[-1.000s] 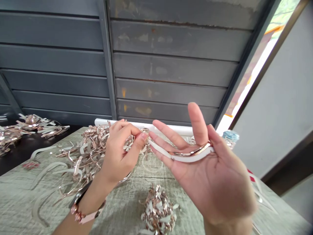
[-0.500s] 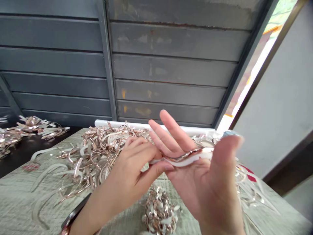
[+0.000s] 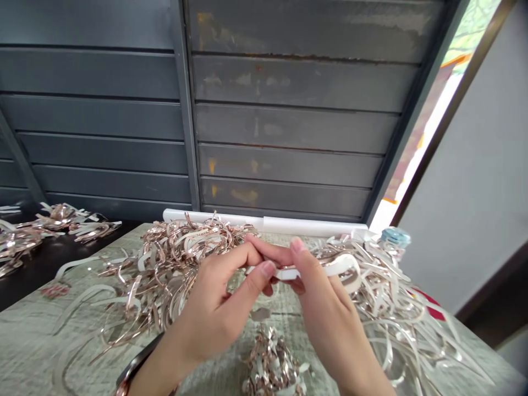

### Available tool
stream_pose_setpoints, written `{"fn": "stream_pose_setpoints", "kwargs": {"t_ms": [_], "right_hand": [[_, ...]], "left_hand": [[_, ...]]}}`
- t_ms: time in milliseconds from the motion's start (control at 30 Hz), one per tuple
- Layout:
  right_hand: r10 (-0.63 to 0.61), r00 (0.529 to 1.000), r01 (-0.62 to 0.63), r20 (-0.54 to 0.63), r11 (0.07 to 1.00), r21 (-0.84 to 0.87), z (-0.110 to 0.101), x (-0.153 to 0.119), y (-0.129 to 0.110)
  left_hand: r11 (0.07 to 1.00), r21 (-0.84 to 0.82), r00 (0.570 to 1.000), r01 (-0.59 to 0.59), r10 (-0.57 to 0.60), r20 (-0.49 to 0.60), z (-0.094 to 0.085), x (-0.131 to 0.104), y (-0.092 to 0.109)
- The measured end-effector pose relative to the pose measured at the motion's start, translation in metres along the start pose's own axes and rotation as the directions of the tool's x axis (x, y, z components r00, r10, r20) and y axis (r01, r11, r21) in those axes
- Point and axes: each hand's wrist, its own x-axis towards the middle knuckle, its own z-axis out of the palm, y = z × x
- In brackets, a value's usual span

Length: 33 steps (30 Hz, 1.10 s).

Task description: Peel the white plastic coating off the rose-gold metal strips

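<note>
Between both hands runs a narrow strip [image 3: 287, 273], white on one side with rose-gold shine on the other. My left hand [image 3: 225, 308] pinches its left end between thumb and fingers. My right hand [image 3: 325, 308] is closed on it a little further right, and the strip curls past that hand in a loose white loop. Below the hands sits a clump of short rose-gold and white pieces [image 3: 274, 363]. Tangled shiny strips [image 3: 177, 253] are heaped behind my left hand, and another pile of strips [image 3: 388, 286] lies beyond my right hand.
A white roll [image 3: 313, 227] lies along the table's back edge, against a grey slatted panel [image 3: 289, 126]. Stacked blue round things [image 3: 395, 236] stand at the back right. More strips [image 3: 61, 220] rest on a dark surface at far left. The tabletop [image 3: 33, 330] has a pale wood-grain pattern.
My right hand, spread flat with the strip across its palm before, has now closed its fingers on the strip. My left hand keeps its pinch. The view has tilted slightly up.
</note>
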Motion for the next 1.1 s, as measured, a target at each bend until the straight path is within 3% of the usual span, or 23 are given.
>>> {"fn": "stream_pose_setpoints", "kwargs": {"t_ms": [100, 300, 500, 600, 667, 733, 767, 833, 900, 967, 1000, 1033, 1067, 1100], "right_hand": [[0.022, 0.997, -0.024, -0.077, 1.0, -0.019, -0.004, 0.0, -0.001], [-0.088, 0.994, 0.074, 0.065, 0.978, 0.194, -0.008, 0.0, -0.009], [-0.134, 0.991, 0.129, 0.009, 0.969, 0.212, -0.01, 0.0, -0.008], [-0.243, 0.961, 0.27, -0.133, 0.93, 0.251, -0.028, 0.004, -0.01], [-0.323, 0.897, 0.406, -0.302, 0.871, 0.275, -0.045, 0.008, -0.015], [-0.355, 0.841, 0.487, -0.408, 0.824, 0.288, -0.059, 0.011, -0.02], [-0.362, 0.832, 0.502, -0.422, 0.813, 0.293, -0.063, 0.012, -0.022], [-0.367, 0.84, 0.498, -0.401, 0.814, 0.298, -0.063, 0.013, -0.023], [-0.374, 0.858, 0.48, -0.352, 0.827, 0.292, -0.059, 0.013, -0.021], [-0.377, 0.874, 0.461, -0.306, 0.842, 0.28, -0.054, 0.011, -0.02], [-0.372, 0.879, 0.452, -0.299, 0.85, 0.271, -0.054, 0.009, -0.021], [-0.366, 0.878, 0.447, -0.309, 0.858, 0.252, -0.054, 0.007, -0.022], [-0.361, 0.873, 0.443, -0.327, 0.868, 0.223, -0.056, 0.006, -0.023], [-0.359, 0.871, 0.434, -0.335, 0.882, 0.184, -0.057, 0.004, -0.025]], "left_hand": [[0.997, -0.075, 0.999, -0.017, 0.014, -0.041, 0.002, -0.001, 0.0], [0.965, -0.254, 0.992, -0.071, 0.042, -0.121, 0.002, -0.002, 0.001], [0.962, -0.245, 0.971, -0.118, 0.06, -0.231, 0.004, -0.004, -0.001], [0.953, -0.256, 0.89, -0.164, 0.031, -0.455, -0.01, 0.004, -0.001], [0.924, -0.332, 0.78, -0.191, -0.062, -0.623, -0.024, 0.011, 0.001], [0.876, -0.431, 0.696, -0.217, -0.171, -0.698, -0.035, 0.018, 0.006], [0.869, -0.442, 0.688, -0.223, -0.181, -0.703, -0.037, 0.021, 0.008], [0.909, -0.362, 0.718, -0.209, -0.108, -0.687, -0.031, 0.021, 0.011], [0.975, -0.114, 0.745, -0.189, 0.067, -0.664, -0.013, 0.015, 0.003], [0.969, 0.174, 0.844, -0.177, 0.24, -0.479, 0.016, 0.001, -0.019], [0.929, 0.278, 0.913, -0.244, 0.317, -0.256, 0.032, -0.009, -0.036], [0.864, 0.354, 0.924, -0.357, 0.383, -0.005, 0.049, -0.021, -0.057], [0.813, 0.402, 0.907, -0.42, 0.366, 0.208, 0.065, -0.034, -0.079], [0.765, 0.405, 0.861, -0.5, 0.391, 0.324, 0.08, -0.046, -0.1]]}}
